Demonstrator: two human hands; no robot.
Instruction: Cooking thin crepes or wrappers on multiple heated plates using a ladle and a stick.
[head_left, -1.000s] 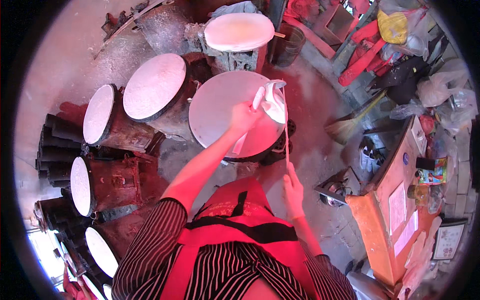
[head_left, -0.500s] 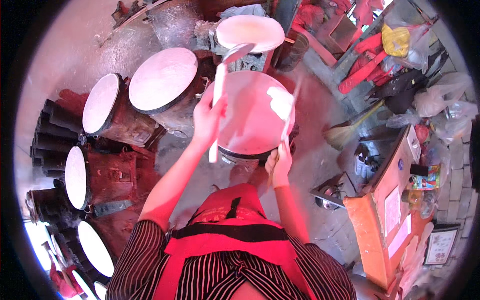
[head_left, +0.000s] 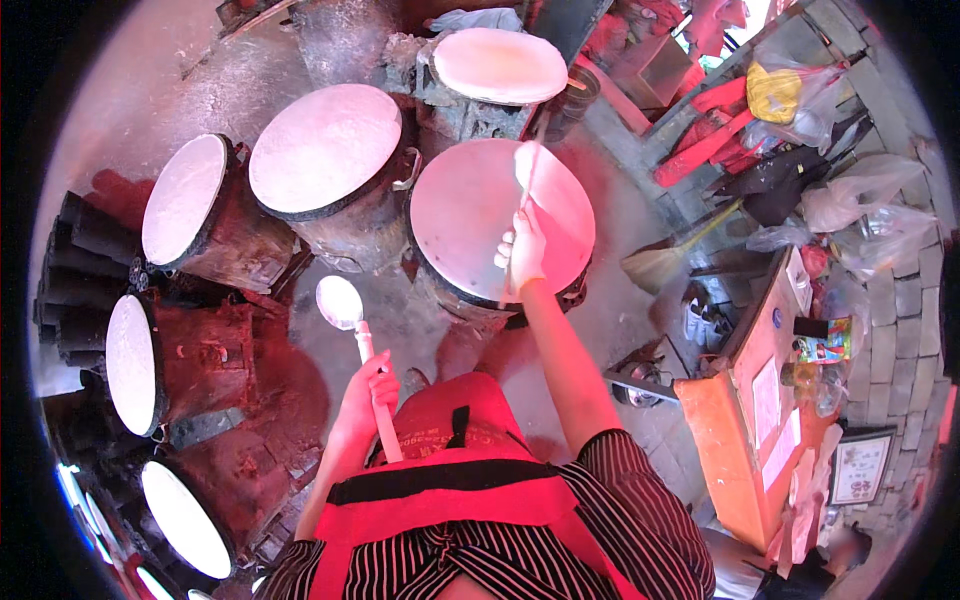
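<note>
My left hand [head_left: 368,394] is closed around the pale handle of a ladle [head_left: 342,303], held off to the left of the front griddle with its rounded bowl pointing away from me. Over the right half of that round griddle [head_left: 455,225], my right hand [head_left: 524,250] grips a thin stick-like spreader [head_left: 527,185], blurred at its far end. Beneath and beside the spreader lies white batter [head_left: 556,190], in a patch toward the griddle's far right. Whether the spreader touches the batter, I cannot tell.
More round, white-topped griddles [head_left: 327,145] on drum stoves curve around to the left. An oval white-topped one [head_left: 499,66] stands behind. To the right are a straw broom [head_left: 660,265] and an orange-sided table [head_left: 725,450]. A person [head_left: 800,582] is at the lower right.
My left hand has drawn back toward me and left, taking the ladle away from above the griddle. My right hand has moved forward and left over it; the white batter reaches across more of the right side.
</note>
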